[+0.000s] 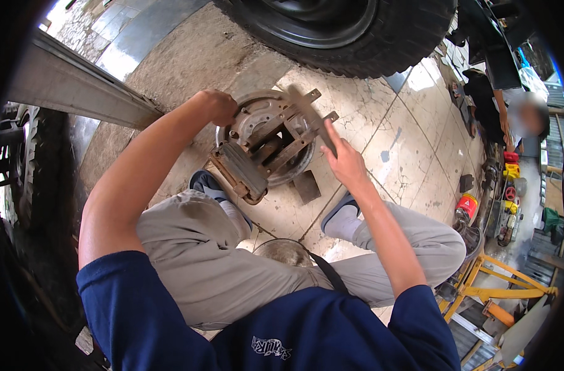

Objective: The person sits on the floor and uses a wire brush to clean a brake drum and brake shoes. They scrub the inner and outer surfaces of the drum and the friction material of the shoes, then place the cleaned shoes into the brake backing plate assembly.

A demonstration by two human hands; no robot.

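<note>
A worn metal assembly [266, 139] lies on the tiled floor between my feet. It has a round grey plate, a frame with two protruding lugs and a ribbed rectangular block [241, 172] at its near left side. My left hand [219, 107] is closed at the plate's upper left rim; its fingertips are partly hidden. In my right hand [345, 162] is a long, flat, dark metal bar [313, 117], smeared by motion, slanting over the assembly's right side. Its exact kind does not show. A small dark square plate [306, 187] lies close below the assembly.
A large tire [344, 59] stands beyond the assembly, and another [37, 154] at left near a metal post [84, 83]. At right are a red-labelled bottle [467, 205], a yellow metal frame [498, 290] and assorted parts. Another person [498, 102] is at the far right.
</note>
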